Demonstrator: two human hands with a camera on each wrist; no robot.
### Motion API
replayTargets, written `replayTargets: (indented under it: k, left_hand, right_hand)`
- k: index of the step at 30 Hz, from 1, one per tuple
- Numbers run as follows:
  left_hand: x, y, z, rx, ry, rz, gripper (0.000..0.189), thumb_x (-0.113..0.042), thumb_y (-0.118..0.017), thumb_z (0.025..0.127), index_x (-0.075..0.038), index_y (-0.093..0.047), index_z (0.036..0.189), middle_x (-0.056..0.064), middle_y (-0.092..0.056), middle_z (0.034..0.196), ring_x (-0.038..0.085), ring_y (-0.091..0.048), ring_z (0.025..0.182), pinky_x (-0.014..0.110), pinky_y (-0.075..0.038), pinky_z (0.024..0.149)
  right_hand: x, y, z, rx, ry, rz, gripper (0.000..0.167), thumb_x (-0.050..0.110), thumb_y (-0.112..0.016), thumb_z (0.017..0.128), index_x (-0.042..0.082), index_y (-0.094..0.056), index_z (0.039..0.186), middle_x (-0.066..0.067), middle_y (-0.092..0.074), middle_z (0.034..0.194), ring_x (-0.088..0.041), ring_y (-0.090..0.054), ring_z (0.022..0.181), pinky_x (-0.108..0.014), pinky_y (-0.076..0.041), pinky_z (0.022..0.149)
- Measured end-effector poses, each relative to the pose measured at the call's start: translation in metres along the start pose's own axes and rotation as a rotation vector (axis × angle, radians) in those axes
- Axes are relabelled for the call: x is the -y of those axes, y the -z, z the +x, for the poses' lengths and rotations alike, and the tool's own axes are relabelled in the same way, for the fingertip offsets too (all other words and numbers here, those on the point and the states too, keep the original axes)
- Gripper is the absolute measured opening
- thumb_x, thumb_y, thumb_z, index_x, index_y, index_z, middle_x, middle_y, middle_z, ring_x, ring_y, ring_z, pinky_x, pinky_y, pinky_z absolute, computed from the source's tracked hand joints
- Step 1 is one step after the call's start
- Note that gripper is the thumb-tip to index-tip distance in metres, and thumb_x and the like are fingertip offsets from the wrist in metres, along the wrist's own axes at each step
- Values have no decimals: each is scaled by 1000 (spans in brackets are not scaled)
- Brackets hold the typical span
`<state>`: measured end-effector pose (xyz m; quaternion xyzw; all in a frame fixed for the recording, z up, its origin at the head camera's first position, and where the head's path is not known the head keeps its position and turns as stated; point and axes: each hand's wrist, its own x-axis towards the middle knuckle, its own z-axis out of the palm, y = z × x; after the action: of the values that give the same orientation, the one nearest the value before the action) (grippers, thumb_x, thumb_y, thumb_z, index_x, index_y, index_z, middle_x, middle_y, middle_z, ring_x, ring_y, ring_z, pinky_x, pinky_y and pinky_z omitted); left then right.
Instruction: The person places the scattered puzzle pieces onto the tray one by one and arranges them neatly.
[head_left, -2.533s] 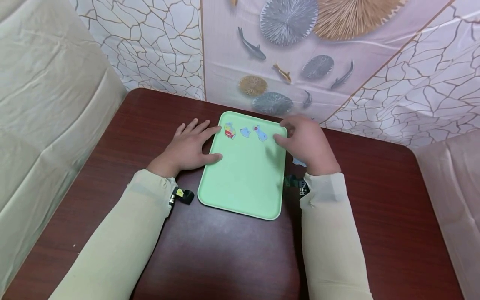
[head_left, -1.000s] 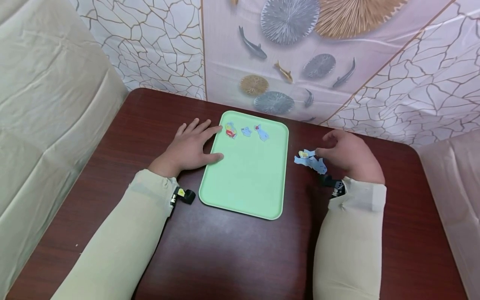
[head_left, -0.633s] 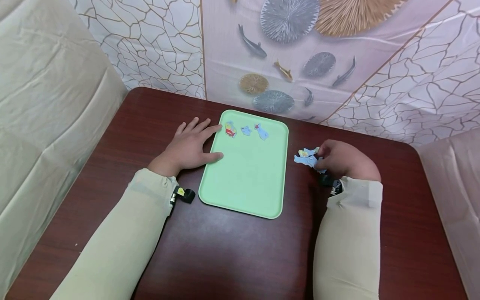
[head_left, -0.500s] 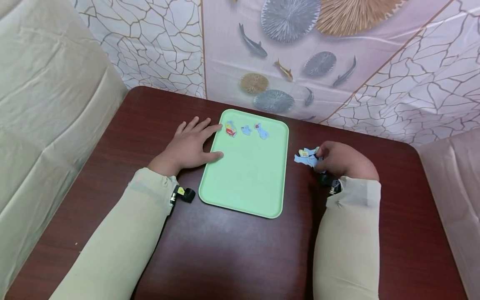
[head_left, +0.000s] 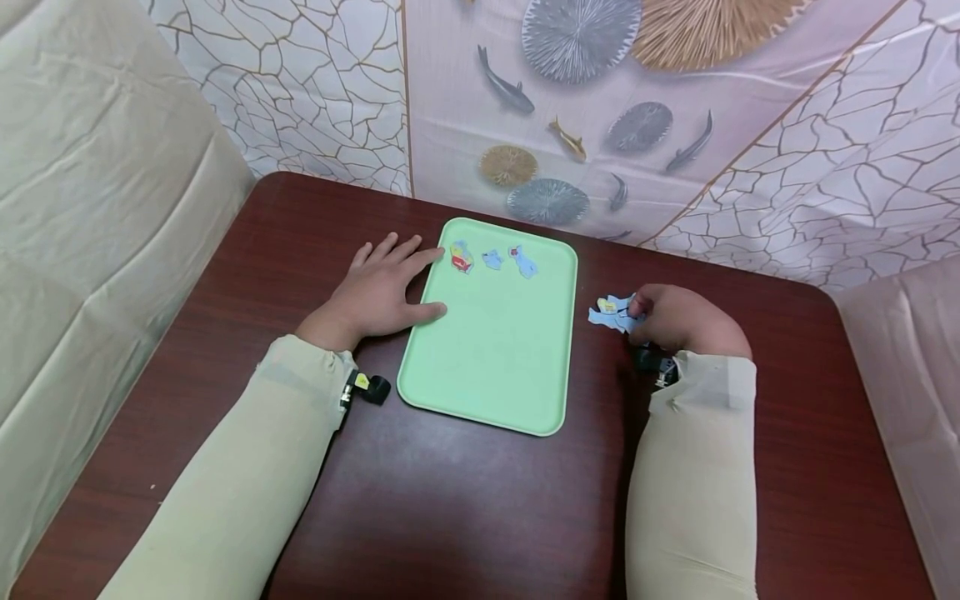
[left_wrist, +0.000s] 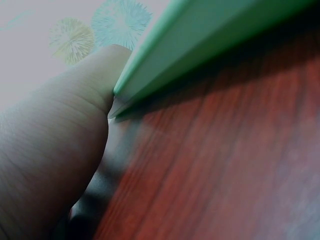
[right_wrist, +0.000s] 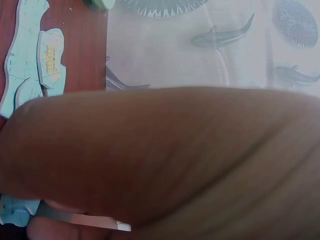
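My left hand (head_left: 378,292) lies with spread fingers at the left side of a green tray (head_left: 483,358), its thumb and index finger over the rim. In the left wrist view the thumb (left_wrist: 60,115) meets the tray's edge (left_wrist: 165,65). Right of the tray, my right hand (head_left: 686,321) pinches at a small cluster of flat light-blue puzzle pieces (head_left: 606,319), thumb and index finger curled onto their right end. The right wrist view shows a piece with a yellow patch (right_wrist: 51,60) beside a long blue piece (right_wrist: 22,50); the hand hides the rest of the cluster.
Along the tray's far end lie three pieces: a yellow-and-red one (head_left: 461,258), a small blue one (head_left: 492,260) and a blue one with a red corner (head_left: 523,262). The dark wooden table (head_left: 465,517) ends at a patterned cloth (head_left: 480,100) behind.
My right hand has gone from the tray's top right corner to the pieces on its right, its fingers closing in on them. My left hand has stayed at the tray.
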<state>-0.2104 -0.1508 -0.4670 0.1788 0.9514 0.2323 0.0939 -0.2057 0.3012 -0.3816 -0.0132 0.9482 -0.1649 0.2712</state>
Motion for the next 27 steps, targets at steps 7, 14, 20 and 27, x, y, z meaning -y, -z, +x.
replayTargets:
  k: [7, 14, 20, 27]
  left_hand:
    - [-1, 1, 0, 0, -1, -3, 94, -75, -68, 99, -42, -31, 178, 7, -19, 190, 39, -4, 178, 69, -3, 140]
    - [0, -1, 1, -1, -2, -1, 94, -75, -68, 99, -42, -31, 178, 6, -19, 190, 40, -4, 178, 69, -3, 140]
    - [1, -1, 1, -2, -4, -1, 94, -75, -68, 99, -42, -31, 178, 6, -19, 190, 40, -4, 178, 69, -3, 140]
    - [0, -1, 1, -3, -2, 0, 93, -75, -68, 100, -42, -30, 178, 7, -19, 190, 40, -4, 178, 69, -3, 140]
  right_hand:
    - [0, 0, 0, -4, 1, 11, 29, 7, -75, 90, 12, -64, 116, -3, -67, 88, -23, -61, 79, -37, -48, 69]
    - [-1, 0, 0, -10, 2, 5, 29, 8, -75, 92, 12, -63, 118, -6, -69, 95, -26, -63, 89, -37, -49, 71]
    - [-1, 1, -1, -19, -2, 27, 31, 8, -75, 92, 12, -62, 119, -5, -67, 92, -25, -62, 81, -37, -49, 69]
    - [4, 4, -4, -44, 9, 71, 30, 9, -76, 96, 10, -59, 121, -9, -67, 93, -25, -61, 73, -39, -50, 65]
